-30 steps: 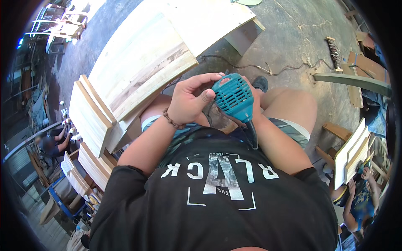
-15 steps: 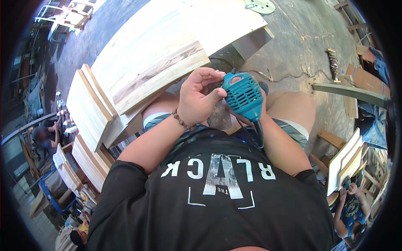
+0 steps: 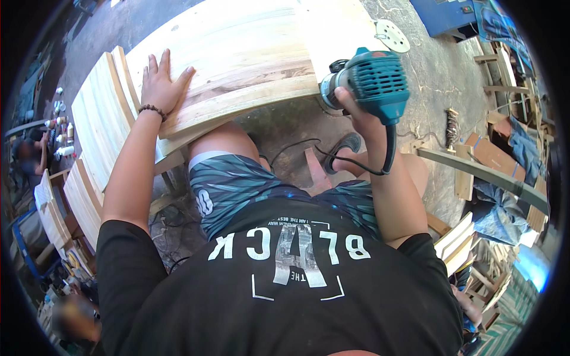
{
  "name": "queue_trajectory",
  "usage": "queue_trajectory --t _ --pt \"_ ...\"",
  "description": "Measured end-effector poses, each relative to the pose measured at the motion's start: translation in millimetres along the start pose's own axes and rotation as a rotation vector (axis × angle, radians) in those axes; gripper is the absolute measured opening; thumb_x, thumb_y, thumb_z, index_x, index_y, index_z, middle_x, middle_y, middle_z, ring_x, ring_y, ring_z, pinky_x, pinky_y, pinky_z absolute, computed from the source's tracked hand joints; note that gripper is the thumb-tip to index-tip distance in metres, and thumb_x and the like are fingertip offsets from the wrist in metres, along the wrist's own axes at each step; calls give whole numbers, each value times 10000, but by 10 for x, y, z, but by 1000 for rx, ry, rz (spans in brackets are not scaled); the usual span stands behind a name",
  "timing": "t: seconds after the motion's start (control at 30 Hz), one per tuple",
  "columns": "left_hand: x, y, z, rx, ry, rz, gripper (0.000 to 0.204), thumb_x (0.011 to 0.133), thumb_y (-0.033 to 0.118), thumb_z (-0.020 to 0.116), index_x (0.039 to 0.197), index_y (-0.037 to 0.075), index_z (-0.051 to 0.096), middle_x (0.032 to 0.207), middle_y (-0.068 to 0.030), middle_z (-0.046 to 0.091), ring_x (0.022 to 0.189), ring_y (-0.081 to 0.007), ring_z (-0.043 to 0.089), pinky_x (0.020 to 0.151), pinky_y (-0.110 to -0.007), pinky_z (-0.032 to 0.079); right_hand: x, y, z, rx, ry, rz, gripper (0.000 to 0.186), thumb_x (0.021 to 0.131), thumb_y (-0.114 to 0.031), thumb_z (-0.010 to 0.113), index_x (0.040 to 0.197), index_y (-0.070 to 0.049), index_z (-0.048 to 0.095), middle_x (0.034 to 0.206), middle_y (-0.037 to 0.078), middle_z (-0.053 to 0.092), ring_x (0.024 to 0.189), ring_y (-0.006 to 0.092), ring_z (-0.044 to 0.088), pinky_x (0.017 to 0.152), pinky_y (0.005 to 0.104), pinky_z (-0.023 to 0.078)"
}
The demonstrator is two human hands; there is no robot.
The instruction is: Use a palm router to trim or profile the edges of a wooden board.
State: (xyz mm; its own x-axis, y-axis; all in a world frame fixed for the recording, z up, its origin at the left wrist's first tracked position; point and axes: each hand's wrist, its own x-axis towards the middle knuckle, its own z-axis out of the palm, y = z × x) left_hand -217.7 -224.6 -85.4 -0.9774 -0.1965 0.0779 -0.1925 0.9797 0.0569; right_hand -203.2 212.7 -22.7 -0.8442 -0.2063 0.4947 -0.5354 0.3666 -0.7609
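Observation:
My left hand (image 3: 162, 90) lies on a pale laminated wooden board (image 3: 231, 53), fingers spread flat near its left end, beside stacked narrower panels (image 3: 101, 113). My right hand (image 3: 357, 111) grips a teal power tool (image 3: 380, 80) with a vented housing and a metal base, held up beside the board's right end; most of the fingers are behind it. A black cord hangs down from the tool past my right forearm. A perforated round disc (image 3: 392, 34) lies just beyond the tool.
A long wooden beam (image 3: 481, 175) crosses at right, near scrap wood and cloth. A blue machine (image 3: 442, 16) stands at top right, a coiled cord (image 3: 450, 127) on the floor (image 3: 427, 89). Bottles (image 3: 64, 139) and co-workers (image 3: 29, 157) are at left; another person is at lower right.
My left hand has left the tool and moved left onto the board, fingers spreading. My right hand has lifted the tool up and rightward, turning it so the metal base shows.

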Motion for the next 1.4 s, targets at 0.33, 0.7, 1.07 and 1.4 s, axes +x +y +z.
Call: queue_trajectory --t 0.33,0.7,1.07,1.4 --pt "-30 78 -87 -60 -9 -35 886 865 685 592 1557 179 366 1600 -280 266 1450 -456 318 1177 -490 305 138 138 90 95 16 158 520 747 -5 726 1238 -16 555 1179 140 617 1080 258 614 989 400 500" --pt "-8 -25 34 -41 44 34 865 892 661 573 1572 184 334 1593 -306 255 1447 -482 303 1174 -503 295 157 101 369 71 -10 229 521 756 -114 765 1239 -17 595 1191 125 605 1067 256 589 940 410 483" --pt "5 -29 9 -1 -10 77 866 888 654 564 1588 217 301 1588 -323 245 1442 -527 272 1175 -542 272 705 414 675 217 87 169 541 758 36 680 1270 -1 509 1199 156 602 1102 265 609 1003 420 497" --pt "26 -42 5 -12 9 103 874 887 632 586 1585 188 305 1571 -338 264 1454 -482 286 1197 -529 230 1810 710 1068 143 52 -21 54 793 27 665 802 -26 654 831 32 630 786 146 617 744 298 503"
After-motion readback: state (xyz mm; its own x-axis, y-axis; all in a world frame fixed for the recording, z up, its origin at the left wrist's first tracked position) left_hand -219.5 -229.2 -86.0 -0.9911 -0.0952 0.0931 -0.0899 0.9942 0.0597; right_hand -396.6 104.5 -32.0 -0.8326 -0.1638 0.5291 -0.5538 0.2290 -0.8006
